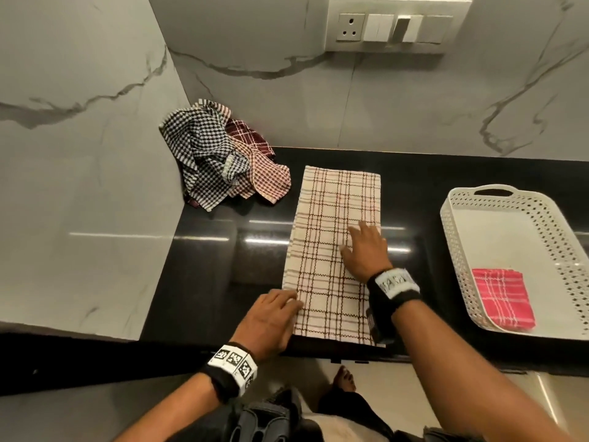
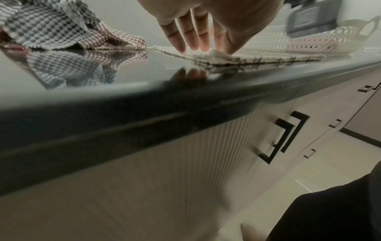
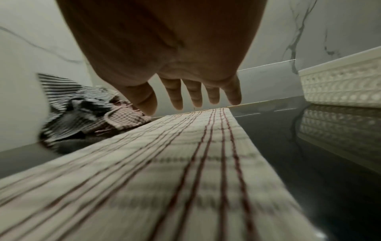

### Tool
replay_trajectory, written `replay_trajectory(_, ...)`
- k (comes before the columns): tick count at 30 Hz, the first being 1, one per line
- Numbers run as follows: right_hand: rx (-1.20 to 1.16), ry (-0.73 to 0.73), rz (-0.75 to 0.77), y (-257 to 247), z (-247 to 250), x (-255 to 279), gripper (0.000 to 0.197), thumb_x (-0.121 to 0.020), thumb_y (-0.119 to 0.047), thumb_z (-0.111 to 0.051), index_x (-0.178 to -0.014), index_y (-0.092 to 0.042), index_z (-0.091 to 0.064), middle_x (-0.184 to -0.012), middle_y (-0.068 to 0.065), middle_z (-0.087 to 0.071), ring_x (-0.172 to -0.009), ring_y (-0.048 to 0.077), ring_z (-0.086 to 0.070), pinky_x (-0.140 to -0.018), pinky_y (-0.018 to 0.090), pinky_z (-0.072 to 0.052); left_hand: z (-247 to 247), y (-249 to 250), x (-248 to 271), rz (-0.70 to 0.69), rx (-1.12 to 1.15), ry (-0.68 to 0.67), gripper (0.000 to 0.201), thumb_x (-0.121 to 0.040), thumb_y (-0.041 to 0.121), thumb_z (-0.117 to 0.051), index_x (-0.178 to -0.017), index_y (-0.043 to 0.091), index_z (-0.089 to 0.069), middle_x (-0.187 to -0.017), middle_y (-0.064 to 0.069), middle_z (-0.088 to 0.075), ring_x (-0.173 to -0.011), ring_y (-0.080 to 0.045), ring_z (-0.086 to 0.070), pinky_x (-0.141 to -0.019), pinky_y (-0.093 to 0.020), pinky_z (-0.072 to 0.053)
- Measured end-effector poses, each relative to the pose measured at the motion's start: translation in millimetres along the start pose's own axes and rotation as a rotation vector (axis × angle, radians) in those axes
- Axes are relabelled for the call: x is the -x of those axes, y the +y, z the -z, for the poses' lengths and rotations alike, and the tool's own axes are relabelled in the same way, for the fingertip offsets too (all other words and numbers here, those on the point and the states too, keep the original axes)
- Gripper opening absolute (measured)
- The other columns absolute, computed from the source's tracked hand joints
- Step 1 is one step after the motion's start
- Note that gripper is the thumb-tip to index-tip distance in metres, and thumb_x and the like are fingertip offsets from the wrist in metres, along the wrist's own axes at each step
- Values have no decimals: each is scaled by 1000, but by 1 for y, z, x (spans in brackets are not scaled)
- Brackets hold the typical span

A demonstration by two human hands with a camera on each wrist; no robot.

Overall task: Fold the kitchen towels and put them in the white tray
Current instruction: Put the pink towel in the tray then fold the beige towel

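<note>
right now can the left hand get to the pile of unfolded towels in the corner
Probably yes: the left hand rests on the cream towel, and only bare black counter lies between it and the pile.

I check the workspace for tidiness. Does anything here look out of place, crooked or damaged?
Nothing looks damaged or spilled. The only untidy spot is the crumpled pile of towels in the counter's far left corner, not yet folded. The cream checked towel lies flat under both hands, and the red towel sits folded in the white tray.
</note>
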State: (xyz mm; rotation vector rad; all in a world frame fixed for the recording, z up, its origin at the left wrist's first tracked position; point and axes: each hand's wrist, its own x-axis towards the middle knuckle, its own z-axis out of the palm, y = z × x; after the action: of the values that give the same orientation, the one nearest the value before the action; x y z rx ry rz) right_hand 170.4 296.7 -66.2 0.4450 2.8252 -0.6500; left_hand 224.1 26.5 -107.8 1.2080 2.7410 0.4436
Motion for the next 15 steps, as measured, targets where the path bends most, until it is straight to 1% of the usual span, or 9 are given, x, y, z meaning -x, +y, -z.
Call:
replay_trajectory(2, 37, 14, 56, 7, -14, 46, 50, -95, -34, -53, -142, -21, -42, -154, 6, -32, -145, 27, -23, -118, 52, -20, -1, -5, 4, 15, 36, 3, 28, -94, 36, -48, -116, 23, -60, -123, 3, -52, -100, -17, -52, -84, -34, -51)
replay_trajectory(3, 62, 27, 80, 11, -22, 70, 45, -94, -34, -53, -136, -21, -48, -146, 4, -40, -138, 25, -31, -114, 49, -27, -3, -5, 6, 5, 57, 4, 26, -95, 36, -47, -112, 21, -60, -118, 3, -52, -94, -16, -51, -80, -34, -52)
replay_trajectory(5, 146, 43, 120, 24, -38, 112, 32, -93, -36, -50, -121, -22, -54, -128, 0, -48, -122, 23, -41, -103, 44, -37, -6, -4, 11, -12, 92, 21, 23, -96, 34, -45, -105, 19, -60, -109, 2, -53, -87, -16, -51, -76, -33, -52)
replay_trajectory(7, 221, 33, 157, 42, -51, 147, 26, -94, -42, -41, -110, -26, -55, -116, -3, -50, -111, 21, -46, -94, 40, -39, -9, -2, 14, -31, 94, 48, 22, -96, 34, -45, -101, 18, -60, -104, 2, -55, -83, -16, -50, -74, -34, -53)
replay_trajectory(9, 209, 31, 178, 64, -59, 170, 30, -93, -49, -41, -111, -29, -54, -117, -7, -50, -114, 18, -45, -96, 39, -38, -9, -3, 18, -53, 76, 31, 26, -94, 40, -47, -102, 20, -61, -105, 2, -56, -85, -17, -51, -76, -34, -52)
replay_trajectory(11, 189, 50, 213, 86, -64, 184, 41, -89, -53, -54, -123, -30, -52, -128, -8, -47, -125, 17, -41, -103, 41, -38, -8, -5, 23, -65, 42, -63, 40, -89, 54, -50, -112, 23, -59, -116, 3, -55, -96, -17, -52, -85, -32, -51)
replay_trajectory(12, 197, 53, 239, 94, -66, 187, 50, -85, -50, -64, -128, -29, -50, -133, -7, -46, -129, 19, -39, -105, 43, -39, -8, -6, 26, -69, 17, -98, 47, -86, 59, -52, -118, 24, -57, -123, 3, -53, -103, -17, -51, -90, -32, -49)
replay_trajectory(13, 214, 61, 267, 98, -66, 188, 59, -80, -44, -74, -131, -27, -49, -136, -4, -47, -130, 22, -40, -104, 46, -42, -9, -6, 28, -72, 2, -117, 51, -84, 60, -57, -121, 25, -56, -126, 3, -51, -106, -17, -50, -92, -33, -48)
replay_trajectory(15, 235, 87, 307, 103, -66, 191, 69, -68, -27, -86, -128, -23, -52, -132, 1, -52, -122, 27, -46, -95, 47, -48, -10, 3, 33, -76, 8, -123, 50, -81, 54, -68, -119, 25, -55, -126, 4, -51, -104, -16, -50, -90, -34, -50)
